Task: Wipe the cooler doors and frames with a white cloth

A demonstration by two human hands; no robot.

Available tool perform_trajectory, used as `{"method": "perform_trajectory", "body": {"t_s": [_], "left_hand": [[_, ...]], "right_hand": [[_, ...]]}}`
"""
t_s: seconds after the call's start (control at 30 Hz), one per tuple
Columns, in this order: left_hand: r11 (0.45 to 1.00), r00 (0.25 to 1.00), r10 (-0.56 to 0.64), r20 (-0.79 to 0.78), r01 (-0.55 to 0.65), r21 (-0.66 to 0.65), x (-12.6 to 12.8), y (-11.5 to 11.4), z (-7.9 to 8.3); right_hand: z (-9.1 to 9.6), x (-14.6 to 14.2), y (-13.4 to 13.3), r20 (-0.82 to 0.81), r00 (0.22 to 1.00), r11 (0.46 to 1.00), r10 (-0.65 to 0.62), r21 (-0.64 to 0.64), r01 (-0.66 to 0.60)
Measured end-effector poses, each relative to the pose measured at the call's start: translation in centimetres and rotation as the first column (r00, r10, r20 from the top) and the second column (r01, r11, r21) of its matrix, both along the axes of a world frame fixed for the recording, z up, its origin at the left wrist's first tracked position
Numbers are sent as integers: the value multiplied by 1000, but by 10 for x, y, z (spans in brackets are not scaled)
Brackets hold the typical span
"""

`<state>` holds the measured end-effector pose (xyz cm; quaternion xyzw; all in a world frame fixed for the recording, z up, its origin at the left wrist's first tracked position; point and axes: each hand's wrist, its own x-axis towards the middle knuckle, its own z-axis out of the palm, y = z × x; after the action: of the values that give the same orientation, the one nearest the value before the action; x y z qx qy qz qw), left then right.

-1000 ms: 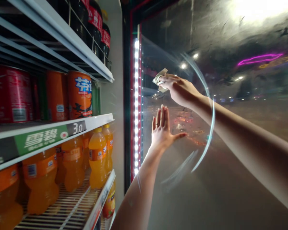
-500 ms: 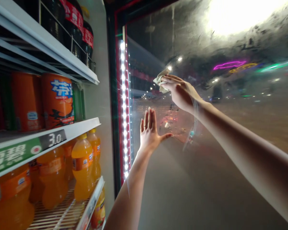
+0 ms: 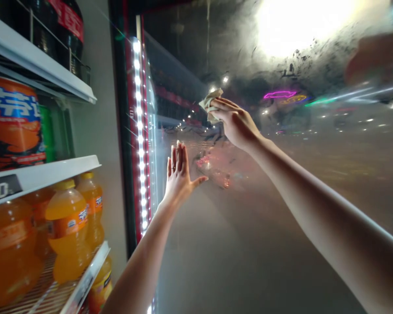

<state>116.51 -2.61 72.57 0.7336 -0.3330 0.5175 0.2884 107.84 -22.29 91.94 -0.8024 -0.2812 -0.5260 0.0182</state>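
Note:
My right hand (image 3: 234, 124) is closed on a crumpled pale cloth (image 3: 209, 101) and presses it against the fogged glass of the open fridge door (image 3: 249, 226), high up near the hinge side. Below it, my left hand (image 3: 179, 174) lies flat on the same glass, fingers stretched together and thumb spread out. A ring shows on one finger. Both arms reach forward from the lower edge of the view.
A strip of white LEDs (image 3: 139, 131) runs down the door frame. To the left are fridge shelves (image 3: 42, 172) with orange soda bottles (image 3: 65, 226), an orange can (image 3: 15, 122) and dark bottles (image 3: 63, 26) above. Street lights and neon reflect in the glass.
The view has swung to the right, so the shelves slid left. The right hand with the cloth stays at about the same spot on the glass; the left hand stays flat beneath it.

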Motion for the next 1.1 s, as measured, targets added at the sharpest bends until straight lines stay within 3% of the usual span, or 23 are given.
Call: {"method": "perform_trajectory", "body": {"t_s": [0.13,0.27,0.37,0.5,0.67,0.8,0.93,1.1], "left_hand": [[999,999,-31,38,32,-31,-16,-17,18],[990,996,-44,74,53,-133,-25,-52,49],[982,996,-38,86,53,-179,-28,-77,63],[983,994,-12,105,31,-180,-30,-94,59],[982,987,25,156,5,-189,-24,-91,50],[978,983,58,177,-21,-208,-19,-90,48],[976,981,73,179,-34,-215,-17,-89,47],[975,978,82,189,-40,-216,-16,-87,46]], "right_hand": [[-4,-4,-5,-37,999,999,37,-38,-39],[-11,-23,-31,-40,999,998,25,-64,-27],[-7,-31,-44,12,1000,998,21,-61,-20],[-7,-27,-47,44,999,999,18,-39,-17],[-22,-36,-69,18,1000,996,2,-91,0],[-19,-45,-86,65,998,998,-21,-58,25],[-13,-38,-75,112,993,999,-39,-3,39],[-28,-44,-75,38,999,993,-30,-116,34]]}}
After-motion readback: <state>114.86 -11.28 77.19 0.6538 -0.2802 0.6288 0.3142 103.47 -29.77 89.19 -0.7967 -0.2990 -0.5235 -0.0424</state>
